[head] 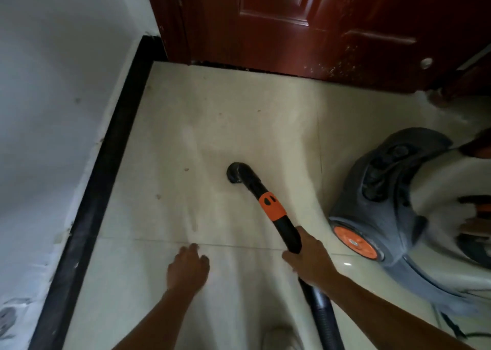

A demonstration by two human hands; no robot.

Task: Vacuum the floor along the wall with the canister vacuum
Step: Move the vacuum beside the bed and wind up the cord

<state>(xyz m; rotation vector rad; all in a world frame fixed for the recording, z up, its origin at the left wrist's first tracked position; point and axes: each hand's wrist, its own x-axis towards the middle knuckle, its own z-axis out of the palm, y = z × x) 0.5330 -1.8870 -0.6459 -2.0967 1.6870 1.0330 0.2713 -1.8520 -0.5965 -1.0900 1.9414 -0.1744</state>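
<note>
So the right hand (309, 259) is wrapping all the way round the black wand (289, 233), fingers curled tight just behind the orange collar (272, 206), with the ribbed hose (325, 320) running back from under the wrist. The left hand (187, 267) is hanging over the tile floor (212, 124) beside it, fingers loosely spread and holding nothing. I can't tell if it's actually touching the tile.

The curved nozzle end (236, 174) is sitting on the floor out ahead of the right hand. It's well apart from the black baseboard (106, 177) and the white wall (53, 110), which are running along beyond the left hand. The canister vacuum (393, 217) is sitting just outside the right hand, grey body with an orange wheel hub (354, 242), and the red-brown door (305, 31) is further ahead.

Handling-wise, I'm guessing the wand is stiff, light plastic, so one hand is steering it fine from where it's gripping. Sliding the grip closer to the collar would probably give more control for hugging the baseboard. The hose looks bendy and is likely tugging back a bit. The canister is the heavy part, probably rolling along when the hose pulls it, and on smooth tile it could be swinging around. Looks like the wall strip isn't getting covered yet.
</note>
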